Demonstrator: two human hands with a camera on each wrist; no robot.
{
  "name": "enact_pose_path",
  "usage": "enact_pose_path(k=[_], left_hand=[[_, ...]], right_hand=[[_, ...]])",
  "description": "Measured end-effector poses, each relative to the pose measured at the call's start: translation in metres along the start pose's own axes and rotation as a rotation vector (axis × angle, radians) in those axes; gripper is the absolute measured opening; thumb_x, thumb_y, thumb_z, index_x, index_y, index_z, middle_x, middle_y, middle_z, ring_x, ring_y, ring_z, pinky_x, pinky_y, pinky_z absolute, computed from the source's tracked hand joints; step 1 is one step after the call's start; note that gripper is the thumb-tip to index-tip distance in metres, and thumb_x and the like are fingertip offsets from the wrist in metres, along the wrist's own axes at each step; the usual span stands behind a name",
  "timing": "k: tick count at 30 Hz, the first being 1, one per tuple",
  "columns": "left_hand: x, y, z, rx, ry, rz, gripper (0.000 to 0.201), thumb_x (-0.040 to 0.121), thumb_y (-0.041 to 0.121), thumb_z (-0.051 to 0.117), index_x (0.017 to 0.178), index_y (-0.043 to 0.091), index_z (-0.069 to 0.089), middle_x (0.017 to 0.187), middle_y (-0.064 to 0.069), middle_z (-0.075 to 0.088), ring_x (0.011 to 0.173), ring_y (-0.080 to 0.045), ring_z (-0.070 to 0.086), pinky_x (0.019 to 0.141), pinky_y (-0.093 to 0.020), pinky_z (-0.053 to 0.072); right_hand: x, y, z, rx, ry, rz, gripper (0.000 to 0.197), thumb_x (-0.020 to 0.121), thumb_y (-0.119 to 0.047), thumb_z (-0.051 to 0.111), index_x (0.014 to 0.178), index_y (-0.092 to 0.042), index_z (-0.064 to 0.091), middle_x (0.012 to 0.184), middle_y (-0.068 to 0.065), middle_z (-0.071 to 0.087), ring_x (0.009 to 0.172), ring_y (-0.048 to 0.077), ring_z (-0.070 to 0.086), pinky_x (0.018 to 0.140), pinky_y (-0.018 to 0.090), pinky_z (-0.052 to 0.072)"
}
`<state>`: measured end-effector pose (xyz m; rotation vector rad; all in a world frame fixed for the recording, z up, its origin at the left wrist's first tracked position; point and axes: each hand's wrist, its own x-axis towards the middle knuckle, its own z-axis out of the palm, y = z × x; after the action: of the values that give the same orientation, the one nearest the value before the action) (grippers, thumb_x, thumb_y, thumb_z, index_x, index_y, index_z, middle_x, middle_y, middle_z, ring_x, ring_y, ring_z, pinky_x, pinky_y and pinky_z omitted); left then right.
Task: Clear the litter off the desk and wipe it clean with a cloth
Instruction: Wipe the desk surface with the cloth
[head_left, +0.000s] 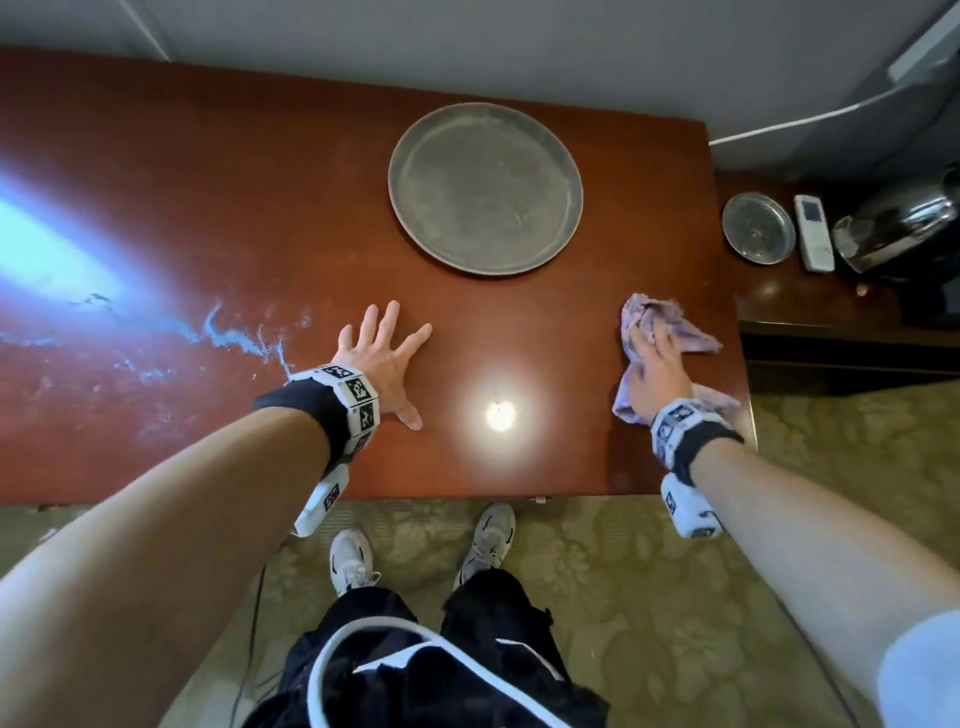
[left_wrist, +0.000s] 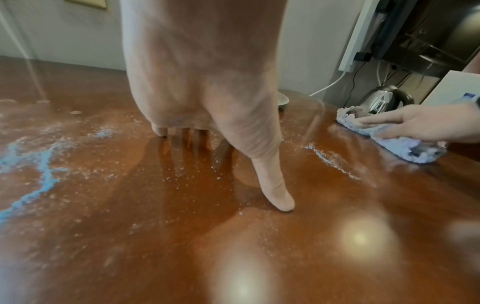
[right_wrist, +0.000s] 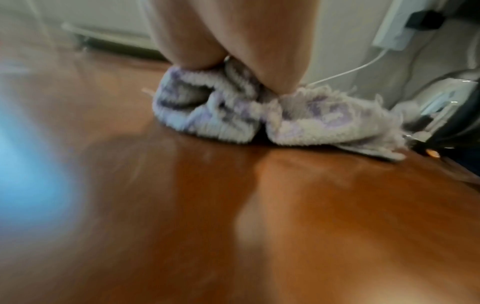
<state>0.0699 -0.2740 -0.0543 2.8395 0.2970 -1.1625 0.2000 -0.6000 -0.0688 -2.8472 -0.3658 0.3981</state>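
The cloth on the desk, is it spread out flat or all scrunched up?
Scrunched up. The cloth lies bunched in folds under the right hand.

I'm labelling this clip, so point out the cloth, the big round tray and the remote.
cloth (head_left: 696, 335): head view, its bare right corner.
tray (head_left: 485, 189): head view, middle of its flat base.
remote (head_left: 814, 234): head view, middle of its body.

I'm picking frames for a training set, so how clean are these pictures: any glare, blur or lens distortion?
Head view: sharp but wide-angle, a round lamp reflection and bluish window glare on the glossy reddish-brown wooden desk. Left wrist view: the left hand fills the frame, soft, edges bent. Right wrist view: motion-blurred; the right hand on the lilac-and-white fluffy cloth.
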Motion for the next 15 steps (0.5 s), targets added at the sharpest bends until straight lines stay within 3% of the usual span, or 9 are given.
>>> enact_pose_path(k=[2,5,7,9,12,15], left_hand=[[0.001,0.0,-0.003,-0.007,-0.007,-0.006,0.14,0.058,0.07,0.08,0.153,0.039,-0.018,0.158,-0.011,-0.032,0.148,-0.034,-0.023,0.12,-0.057,0.007],[0.001,0.0,-0.004,0.01,0.006,0.0,0.14,0.057,0.072,0.08,0.153,0.039,-0.017,0.159,-0.011,-0.03,0.148,-0.035,-0.021,0.12,-0.057,0.008],[0.001,-0.002,-0.001,0.004,0.023,0.007,0.139,0.057,0.074,0.078,0.153,0.04,-0.017,0.159,-0.01,-0.03,0.148,-0.034,-0.021,0.119,-0.056,0.009],[0.0,-0.006,0.0,0.006,0.031,0.01,0.139,0.056,0.077,0.076,0.153,0.041,-0.018,0.159,-0.009,-0.03,0.149,-0.033,-0.021,0.12,-0.056,0.009],[-0.002,-0.003,-0.002,0.006,0.036,0.008,0.14,0.054,0.08,0.074,0.152,0.041,-0.019,0.159,-0.008,-0.03,0.149,-0.033,-0.02,0.119,-0.058,0.009],[-0.002,0.006,-0.007,0.0,0.029,-0.019,0.144,0.052,0.078,0.076,0.152,0.041,-0.02,0.159,-0.009,-0.031,0.148,-0.032,-0.022,0.116,-0.065,0.008]], right_hand=[[-0.01,-0.024,0.02,0.033,0.026,-0.007,0.057,0.091,0.005,0.046,0.146,-0.007,0.039,0.156,0.017,0.023,0.145,0.038,0.017,0.118,0.048,0.019],[-0.024,-0.088,0.062,0.116,0.042,-0.279,0.056,0.082,0.004,0.041,0.134,-0.011,0.056,0.145,0.019,0.042,0.136,0.042,0.033,0.111,0.058,0.029],[-0.036,-0.132,0.08,0.096,-0.036,-0.325,0.061,0.085,0.0,0.041,0.143,-0.019,0.047,0.157,0.008,0.027,0.147,0.031,0.015,0.117,0.053,0.021],[-0.041,-0.155,0.086,0.133,-0.076,-0.337,0.06,0.091,0.001,0.044,0.147,-0.02,0.041,0.162,0.001,0.016,0.15,0.025,0.002,0.117,0.05,0.021],[-0.035,-0.145,0.07,0.193,-0.103,-0.451,0.053,0.094,0.004,0.04,0.145,-0.011,0.043,0.161,0.007,0.017,0.15,0.027,0.006,0.121,0.039,0.014],[-0.017,-0.113,0.039,0.315,-0.114,-0.304,0.055,0.098,0.0,0.036,0.15,-0.017,0.035,0.163,0.001,0.011,0.15,0.017,0.004,0.117,0.023,0.008]])
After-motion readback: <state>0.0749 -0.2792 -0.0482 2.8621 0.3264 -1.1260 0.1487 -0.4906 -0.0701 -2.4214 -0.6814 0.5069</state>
